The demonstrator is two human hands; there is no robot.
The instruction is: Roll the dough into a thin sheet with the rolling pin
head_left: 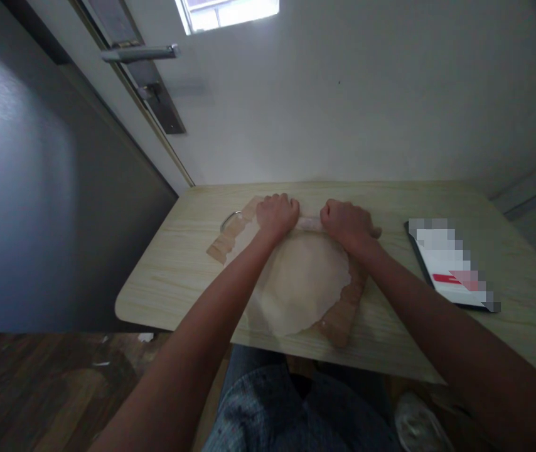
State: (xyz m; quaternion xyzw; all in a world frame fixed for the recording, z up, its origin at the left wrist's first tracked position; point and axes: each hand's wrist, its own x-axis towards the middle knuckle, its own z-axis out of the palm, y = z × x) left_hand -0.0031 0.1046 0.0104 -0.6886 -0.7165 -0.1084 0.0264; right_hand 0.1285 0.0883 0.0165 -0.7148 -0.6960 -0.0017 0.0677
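Observation:
A wide, thin sheet of pale dough covers most of a brown wooden cutting board, whose metal handle shows at the far left corner. Across the far part of the dough lies a rolling pin, its middle visible between my hands and one end sticking out on the right. My left hand is closed over the pin's left part, hiding that end. On the right part, my right hand is wrapped round the pin as well. The dough's edge is uneven and hangs near the board's front edge.
The board rests on a light wood-grain table set against a white door with a lever handle. A tablet-like device, partly blurred, lies right of the board. My lap is under the table's front edge.

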